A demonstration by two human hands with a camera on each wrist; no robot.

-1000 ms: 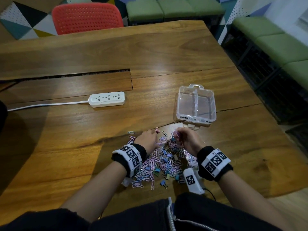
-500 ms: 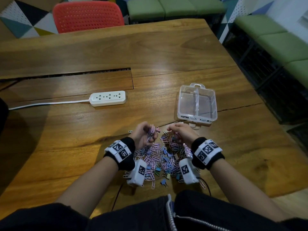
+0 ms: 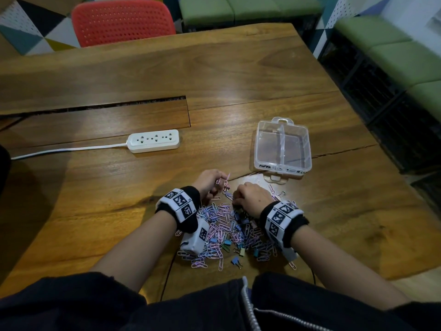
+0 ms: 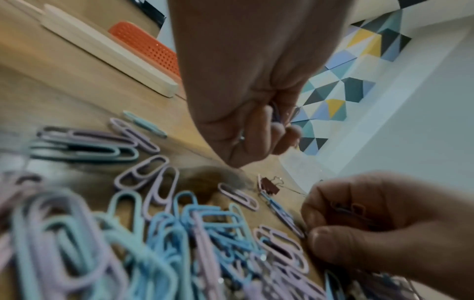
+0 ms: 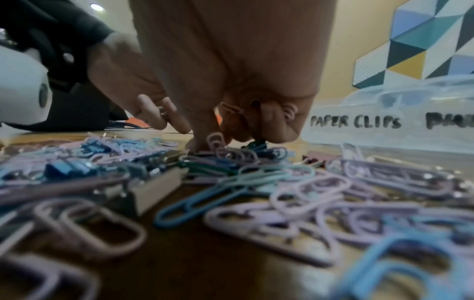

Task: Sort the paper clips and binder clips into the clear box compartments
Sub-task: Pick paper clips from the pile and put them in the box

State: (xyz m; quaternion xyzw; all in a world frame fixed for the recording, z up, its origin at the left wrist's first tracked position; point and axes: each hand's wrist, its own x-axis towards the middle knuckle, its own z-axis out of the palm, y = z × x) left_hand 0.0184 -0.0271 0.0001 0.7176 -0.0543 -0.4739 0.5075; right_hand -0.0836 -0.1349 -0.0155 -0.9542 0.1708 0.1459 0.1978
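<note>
A heap of pastel paper clips [image 3: 220, 231] mixed with small binder clips [image 3: 236, 261] lies on the wooden table [image 3: 238, 75] near its front edge. My left hand [image 3: 216, 182] hovers at the heap's far left and pinches a few paper clips [image 4: 275, 113] in its curled fingers. My right hand [image 3: 239, 199] is curled low over the heap's far side, with pink paper clips [image 5: 231, 108] tucked inside its fingers [image 5: 279, 130] and one fingertip down among the clips. The clear two-compartment box [image 3: 282, 145] stands open beyond the hands, marked PAPER CLIPS [image 5: 355, 121] on its near wall.
A white power strip [image 3: 154, 140] with its cord lies to the left of the box. A long slot [image 3: 95, 107] runs across the table behind it. A red chair [image 3: 123, 20] stands at the far edge, and green benches [image 3: 393, 56] stand to the right.
My left hand has lifted off the table and now holds paper clips above the heap. My right hand stays at the heap's far side, still gathering clips.
</note>
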